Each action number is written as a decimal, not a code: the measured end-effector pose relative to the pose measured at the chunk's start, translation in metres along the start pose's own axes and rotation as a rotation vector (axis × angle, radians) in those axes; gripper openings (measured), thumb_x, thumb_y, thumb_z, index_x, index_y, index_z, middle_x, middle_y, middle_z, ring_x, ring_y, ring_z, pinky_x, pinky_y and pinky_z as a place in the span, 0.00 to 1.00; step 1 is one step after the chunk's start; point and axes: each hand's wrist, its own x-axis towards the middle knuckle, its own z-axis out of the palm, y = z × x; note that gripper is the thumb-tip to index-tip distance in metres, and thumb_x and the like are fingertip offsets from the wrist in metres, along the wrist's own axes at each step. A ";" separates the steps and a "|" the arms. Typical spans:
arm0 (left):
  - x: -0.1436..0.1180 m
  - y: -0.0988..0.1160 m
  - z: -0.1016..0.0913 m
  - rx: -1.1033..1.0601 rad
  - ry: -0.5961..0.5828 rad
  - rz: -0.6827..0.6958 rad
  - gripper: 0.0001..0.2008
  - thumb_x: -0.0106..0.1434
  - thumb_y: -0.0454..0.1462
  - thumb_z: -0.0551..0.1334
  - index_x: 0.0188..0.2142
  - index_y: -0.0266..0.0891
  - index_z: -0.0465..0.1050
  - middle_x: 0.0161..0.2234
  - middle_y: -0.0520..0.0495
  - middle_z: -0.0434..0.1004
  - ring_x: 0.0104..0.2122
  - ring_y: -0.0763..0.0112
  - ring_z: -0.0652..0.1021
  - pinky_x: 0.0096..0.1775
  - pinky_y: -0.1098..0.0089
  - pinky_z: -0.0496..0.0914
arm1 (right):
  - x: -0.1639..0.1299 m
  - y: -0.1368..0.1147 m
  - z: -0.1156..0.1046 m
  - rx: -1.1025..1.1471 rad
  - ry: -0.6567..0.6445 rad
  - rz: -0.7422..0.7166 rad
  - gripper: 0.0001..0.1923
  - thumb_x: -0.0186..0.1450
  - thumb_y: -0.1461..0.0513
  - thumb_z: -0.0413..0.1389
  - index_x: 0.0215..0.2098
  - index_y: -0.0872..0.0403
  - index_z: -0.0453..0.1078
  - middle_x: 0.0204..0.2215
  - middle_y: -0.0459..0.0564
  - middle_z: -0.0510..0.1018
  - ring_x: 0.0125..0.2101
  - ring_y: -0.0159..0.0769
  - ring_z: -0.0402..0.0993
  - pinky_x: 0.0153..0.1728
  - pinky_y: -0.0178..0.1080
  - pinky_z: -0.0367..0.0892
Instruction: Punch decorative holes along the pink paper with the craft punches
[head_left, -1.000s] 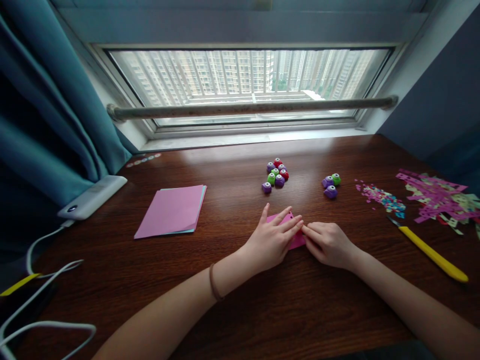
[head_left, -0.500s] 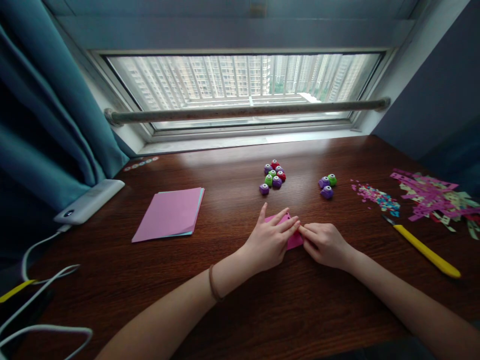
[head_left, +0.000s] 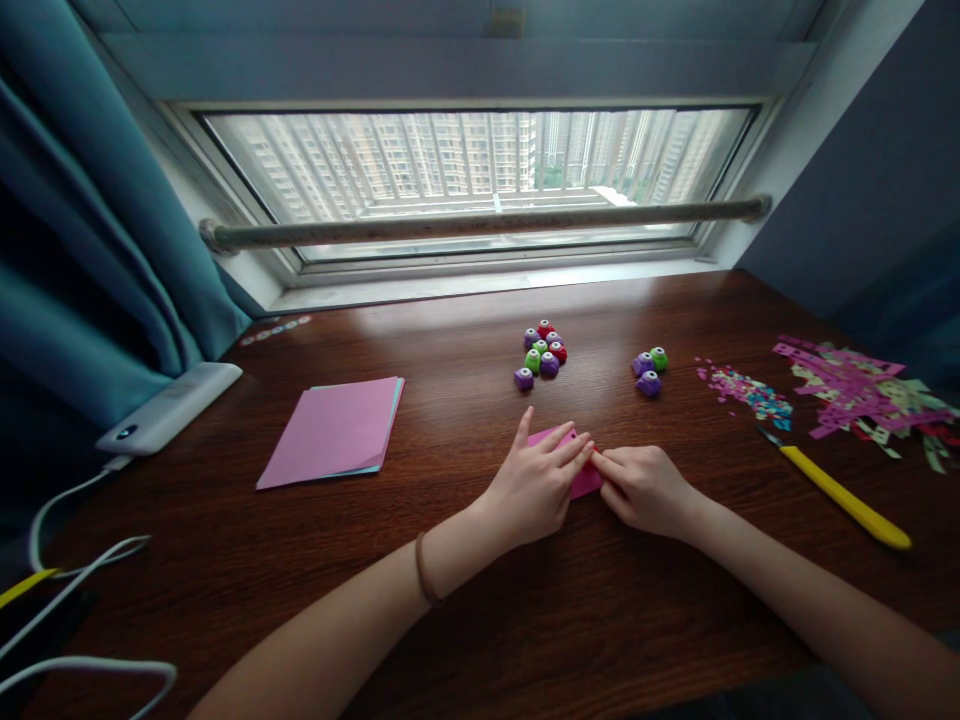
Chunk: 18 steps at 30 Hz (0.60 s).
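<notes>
Head view, my left hand (head_left: 534, 490): it lies flat on the pink paper piece (head_left: 577, 470), fingers spread and pressing down, thumb sticking out toward the window; nothing is gripped.
Head view, my right hand (head_left: 646, 490): loosely curled, its fingertips meet my left fingertips on the right edge of the paper; whether they pinch the edge or only press it I cannot tell.
Pink paper piece: on the wooden desk (head_left: 480, 620), mostly hidden under my left fingers, only its far corner and right edge showing.
Beyond my fingertips: a cluster of small punches (head_left: 541, 354) in purple, green and red, and a smaller group of three punches (head_left: 648, 369) farther to the right.
Left of my left hand: a stack of pink sheets (head_left: 334, 432), well apart; past it a white power bank (head_left: 169, 407) with cables (head_left: 75, 570).
Right of my right hand: a yellow-handled knife (head_left: 840, 492), loose confetti (head_left: 746, 390) and a heap of punched scraps (head_left: 862, 395).
Containers: I see none on the desk; everything lies loose on the wood.
Against the earlier frames: my hands sit on the paper just as they did a second ago; only the view has drifted a little, so the whole scene has slid slightly.
</notes>
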 end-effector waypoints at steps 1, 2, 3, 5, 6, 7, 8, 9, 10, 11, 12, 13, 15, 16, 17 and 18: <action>0.000 0.000 0.000 0.004 -0.002 0.001 0.24 0.61 0.35 0.52 0.58 0.38 0.56 0.57 0.45 0.61 0.59 0.62 0.59 0.59 0.49 0.29 | 0.000 0.000 -0.001 -0.006 -0.010 0.003 0.13 0.60 0.67 0.47 0.41 0.60 0.67 0.33 0.54 0.75 0.33 0.40 0.71 0.34 0.39 0.64; 0.000 0.000 0.000 0.010 -0.005 0.002 0.24 0.61 0.35 0.52 0.58 0.39 0.56 0.57 0.45 0.61 0.58 0.62 0.59 0.59 0.49 0.29 | 0.001 -0.001 -0.001 -0.012 -0.014 0.006 0.13 0.60 0.67 0.47 0.41 0.60 0.67 0.33 0.54 0.75 0.33 0.40 0.71 0.34 0.39 0.64; -0.001 0.000 0.000 0.016 -0.006 0.004 0.25 0.61 0.35 0.52 0.58 0.38 0.56 0.57 0.45 0.61 0.58 0.62 0.59 0.59 0.49 0.29 | 0.001 -0.001 -0.001 -0.016 -0.011 0.007 0.13 0.60 0.67 0.47 0.41 0.60 0.67 0.33 0.54 0.75 0.32 0.40 0.71 0.33 0.39 0.63; -0.001 0.001 0.000 0.032 -0.005 0.008 0.25 0.61 0.35 0.52 0.58 0.38 0.55 0.57 0.44 0.61 0.58 0.61 0.59 0.58 0.49 0.29 | 0.001 -0.001 0.000 -0.023 0.014 0.008 0.13 0.60 0.67 0.47 0.41 0.60 0.68 0.32 0.53 0.75 0.32 0.40 0.71 0.33 0.39 0.63; -0.001 0.001 0.000 0.039 -0.002 0.009 0.25 0.61 0.35 0.52 0.59 0.38 0.55 0.57 0.43 0.61 0.58 0.62 0.59 0.58 0.49 0.29 | 0.000 -0.001 0.002 -0.025 0.030 0.005 0.13 0.60 0.67 0.47 0.41 0.60 0.68 0.32 0.53 0.75 0.32 0.39 0.71 0.33 0.38 0.63; -0.002 0.001 0.000 0.046 0.000 0.009 0.25 0.62 0.36 0.52 0.59 0.38 0.54 0.57 0.43 0.61 0.59 0.62 0.59 0.59 0.49 0.29 | 0.000 -0.001 0.003 -0.026 0.047 0.001 0.13 0.60 0.67 0.47 0.41 0.60 0.68 0.32 0.53 0.74 0.32 0.39 0.70 0.33 0.38 0.63; -0.002 0.000 0.001 0.052 0.003 0.011 0.25 0.62 0.36 0.52 0.59 0.39 0.53 0.57 0.43 0.60 0.59 0.63 0.58 0.59 0.50 0.29 | -0.001 -0.001 0.005 -0.029 0.070 -0.003 0.13 0.60 0.67 0.47 0.41 0.60 0.68 0.32 0.54 0.74 0.32 0.39 0.70 0.32 0.38 0.63; -0.003 -0.001 0.001 0.057 0.006 0.012 0.25 0.63 0.36 0.51 0.59 0.39 0.53 0.58 0.44 0.60 0.59 0.63 0.57 0.59 0.50 0.29 | -0.001 -0.001 0.006 -0.032 0.097 -0.008 0.13 0.61 0.67 0.47 0.41 0.60 0.68 0.31 0.54 0.74 0.31 0.39 0.70 0.32 0.38 0.63; -0.003 -0.002 0.002 0.058 0.007 0.014 0.25 0.63 0.36 0.51 0.60 0.40 0.52 0.58 0.44 0.59 0.60 0.64 0.56 0.59 0.50 0.29 | -0.002 0.000 0.008 -0.035 0.127 -0.015 0.13 0.61 0.67 0.47 0.42 0.61 0.68 0.30 0.54 0.74 0.31 0.39 0.70 0.32 0.38 0.63; -0.004 -0.004 0.003 0.057 0.007 0.018 0.25 0.64 0.36 0.51 0.60 0.41 0.50 0.58 0.45 0.58 0.60 0.64 0.55 0.59 0.50 0.30 | -0.002 0.000 0.010 -0.039 0.158 -0.022 0.13 0.61 0.67 0.46 0.42 0.61 0.68 0.30 0.54 0.74 0.31 0.39 0.69 0.31 0.39 0.63; -0.005 -0.006 0.004 0.054 0.002 0.025 0.26 0.64 0.35 0.50 0.61 0.41 0.49 0.59 0.45 0.57 0.61 0.65 0.54 0.58 0.49 0.30 | -0.002 0.000 0.011 -0.042 0.188 -0.029 0.14 0.62 0.67 0.46 0.42 0.62 0.68 0.29 0.54 0.73 0.30 0.39 0.69 0.31 0.39 0.63; -0.006 -0.008 0.006 0.048 -0.006 0.034 0.26 0.64 0.35 0.50 0.61 0.42 0.47 0.60 0.46 0.56 0.61 0.65 0.52 0.58 0.49 0.31 | -0.003 0.001 0.013 -0.044 0.210 -0.034 0.14 0.62 0.67 0.46 0.43 0.62 0.68 0.28 0.54 0.73 0.30 0.39 0.69 0.31 0.39 0.63; -0.007 -0.012 0.009 0.033 -0.029 0.049 0.28 0.63 0.33 0.49 0.62 0.42 0.44 0.61 0.46 0.53 0.62 0.64 0.49 0.58 0.47 0.34 | -0.003 0.002 0.015 -0.033 0.230 -0.034 0.13 0.63 0.67 0.45 0.43 0.62 0.68 0.27 0.53 0.72 0.29 0.39 0.68 0.30 0.39 0.63; -0.008 -0.014 0.010 0.022 -0.041 0.052 0.29 0.63 0.33 0.49 0.62 0.42 0.42 0.61 0.46 0.52 0.62 0.63 0.46 0.58 0.46 0.35 | -0.003 0.002 0.016 -0.013 0.236 -0.028 0.13 0.63 0.68 0.45 0.42 0.62 0.68 0.27 0.53 0.72 0.29 0.39 0.68 0.30 0.39 0.63; -0.009 -0.015 0.012 0.010 -0.051 0.045 0.30 0.63 0.33 0.49 0.63 0.42 0.41 0.61 0.47 0.51 0.63 0.62 0.45 0.58 0.46 0.36 | -0.003 0.002 0.016 0.022 0.242 -0.018 0.13 0.63 0.68 0.45 0.43 0.61 0.68 0.27 0.53 0.72 0.29 0.38 0.68 0.31 0.39 0.64; -0.009 -0.016 0.013 -0.003 -0.058 0.030 0.30 0.63 0.34 0.49 0.63 0.41 0.40 0.62 0.47 0.50 0.63 0.61 0.43 0.58 0.45 0.38 | -0.003 0.003 0.016 0.070 0.249 -0.004 0.13 0.63 0.68 0.45 0.44 0.61 0.67 0.28 0.53 0.72 0.29 0.38 0.68 0.32 0.39 0.64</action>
